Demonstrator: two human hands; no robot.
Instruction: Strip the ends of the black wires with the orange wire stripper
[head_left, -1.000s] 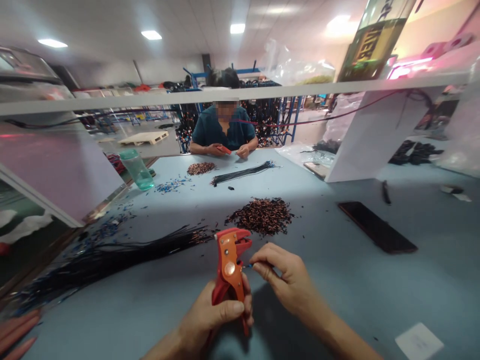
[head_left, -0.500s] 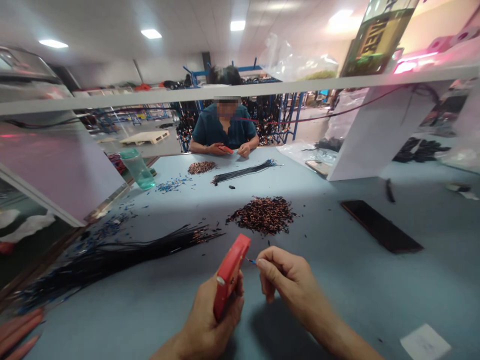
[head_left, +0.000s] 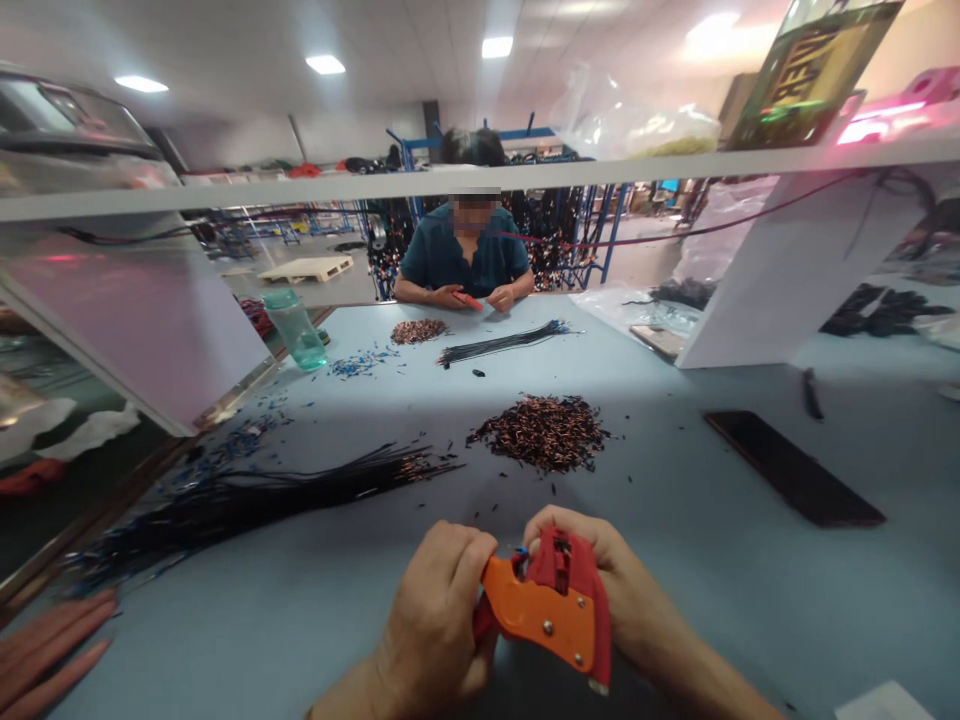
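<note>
My left hand (head_left: 442, 610) is closed around the handles of a red and orange wire stripper (head_left: 551, 625), which is turned with its head to the right. Behind that head is my right hand (head_left: 577, 535), its fingers curled and partly hidden by the tool. A small blue terminal (head_left: 520, 552) shows at the right fingertips, close to the stripper's jaws. Beyond both hands lies a pile of short black and copper-coloured offcuts (head_left: 544, 432). To the left, a bundle of black wires (head_left: 285, 505) stretches across the table, with bare copper ends pointing right and blue ends at the far left.
Another person's hand (head_left: 56, 645) rests at the lower left edge. Across the table (head_left: 697, 620) sits a co-worker (head_left: 466, 250) with a red tool. A dark phone (head_left: 795, 468) lies right; a green bottle (head_left: 296, 330) stands left. A white shelf (head_left: 375, 184) spans overhead.
The wire stripper has swung from upright to lying rightward, its orange side now facing me. My right hand has come in behind it with the blue terminal. The view has shifted slightly left.
</note>
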